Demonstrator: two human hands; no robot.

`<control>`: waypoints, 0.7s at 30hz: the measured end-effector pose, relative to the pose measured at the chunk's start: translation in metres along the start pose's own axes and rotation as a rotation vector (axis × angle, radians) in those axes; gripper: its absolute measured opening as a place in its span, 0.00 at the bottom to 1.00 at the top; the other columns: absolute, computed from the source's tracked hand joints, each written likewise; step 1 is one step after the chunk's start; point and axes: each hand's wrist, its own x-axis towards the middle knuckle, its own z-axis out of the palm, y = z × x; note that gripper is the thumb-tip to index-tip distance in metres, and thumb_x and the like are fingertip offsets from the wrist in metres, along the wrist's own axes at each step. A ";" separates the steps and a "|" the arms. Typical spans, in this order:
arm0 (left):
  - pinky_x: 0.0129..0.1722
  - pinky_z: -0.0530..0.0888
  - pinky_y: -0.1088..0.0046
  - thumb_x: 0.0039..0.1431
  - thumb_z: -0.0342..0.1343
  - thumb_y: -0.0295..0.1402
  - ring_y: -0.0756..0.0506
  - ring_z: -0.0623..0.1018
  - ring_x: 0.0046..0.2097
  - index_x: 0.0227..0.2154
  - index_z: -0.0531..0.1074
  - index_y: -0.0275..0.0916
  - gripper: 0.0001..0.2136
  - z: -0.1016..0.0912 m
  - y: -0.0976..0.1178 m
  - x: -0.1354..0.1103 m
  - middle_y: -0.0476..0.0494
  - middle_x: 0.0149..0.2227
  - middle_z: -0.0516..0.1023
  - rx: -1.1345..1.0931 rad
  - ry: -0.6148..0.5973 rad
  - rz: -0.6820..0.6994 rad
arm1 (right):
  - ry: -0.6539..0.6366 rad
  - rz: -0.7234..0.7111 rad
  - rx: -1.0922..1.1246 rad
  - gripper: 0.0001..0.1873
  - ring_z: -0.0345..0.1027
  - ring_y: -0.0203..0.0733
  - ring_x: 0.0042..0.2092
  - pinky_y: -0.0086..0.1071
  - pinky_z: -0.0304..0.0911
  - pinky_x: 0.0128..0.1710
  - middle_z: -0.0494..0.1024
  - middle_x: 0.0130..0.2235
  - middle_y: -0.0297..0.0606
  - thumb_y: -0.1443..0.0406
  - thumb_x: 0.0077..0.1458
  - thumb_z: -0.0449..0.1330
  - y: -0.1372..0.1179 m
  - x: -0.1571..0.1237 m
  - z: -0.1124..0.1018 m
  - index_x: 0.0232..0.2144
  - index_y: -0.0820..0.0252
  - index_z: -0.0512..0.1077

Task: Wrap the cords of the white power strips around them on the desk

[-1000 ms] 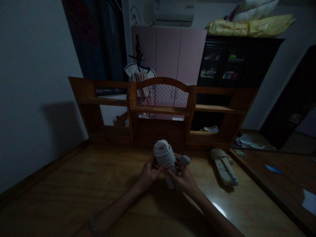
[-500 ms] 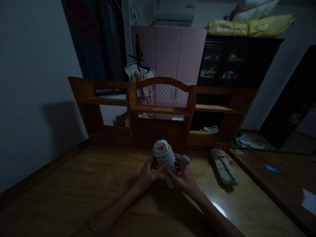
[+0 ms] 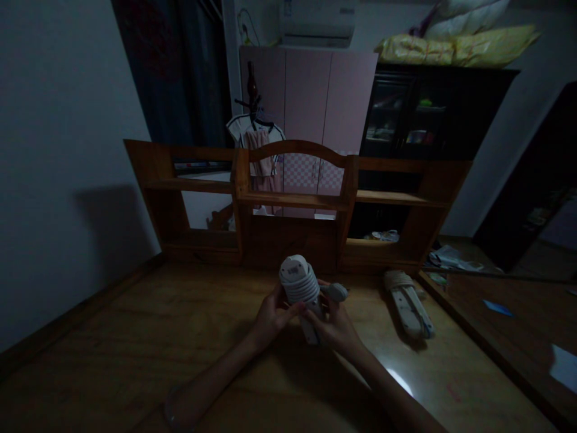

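Note:
Between both hands is a white power strip (image 3: pixel 295 267), tilted, with its grey-white cord (image 3: pixel 302 288) coiled around the upper part. My left hand (image 3: pixel 274 314) grips it from the left side, thumb across the front just below the coils. From the right, my right hand (image 3: pixel 332 322) closes on it, the thumb tip close to the left thumb. The cord's plug (image 3: pixel 337 292) sticks out to the right above the right hand. Fingers behind the strip are hidden. Farther right on the wooden table lies a second power strip (image 3: pixel 408 310) with its cord wrapped around it.
A wooden shelf unit (image 3: pixel 293 201) stands along the far edge of the wooden table (image 3: pixel 189 319). To the left is a wall (image 3: pixel 67 150). Beyond a raised edge at right, another brown surface carries a blue card (image 3: pixel 497 307) and white paper (image 3: pixel 563 367).

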 end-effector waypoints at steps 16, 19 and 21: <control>0.48 0.71 0.65 0.53 0.60 0.40 0.40 0.75 0.48 0.48 0.68 0.36 0.21 -0.001 0.003 0.003 0.38 0.49 0.75 -0.182 -0.081 -0.033 | 0.051 0.051 -0.042 0.34 0.65 0.47 0.52 0.41 0.65 0.50 0.67 0.54 0.42 0.59 0.54 0.61 -0.007 -0.004 0.000 0.59 0.52 0.51; 0.50 0.70 0.65 0.54 0.58 0.42 0.40 0.75 0.49 0.49 0.68 0.35 0.22 -0.001 0.006 0.002 0.39 0.49 0.75 -0.211 -0.102 -0.100 | 0.072 0.064 -0.098 0.32 0.65 0.47 0.52 0.40 0.65 0.49 0.66 0.54 0.42 0.58 0.55 0.60 -0.009 -0.003 -0.001 0.58 0.52 0.54; 0.50 0.70 0.65 0.52 0.59 0.43 0.40 0.75 0.49 0.48 0.69 0.35 0.23 -0.001 0.007 0.002 0.39 0.49 0.75 -0.199 -0.100 -0.128 | 0.064 0.064 -0.114 0.30 0.66 0.46 0.51 0.40 0.65 0.49 0.68 0.53 0.41 0.58 0.55 0.60 -0.009 -0.002 -0.002 0.58 0.53 0.55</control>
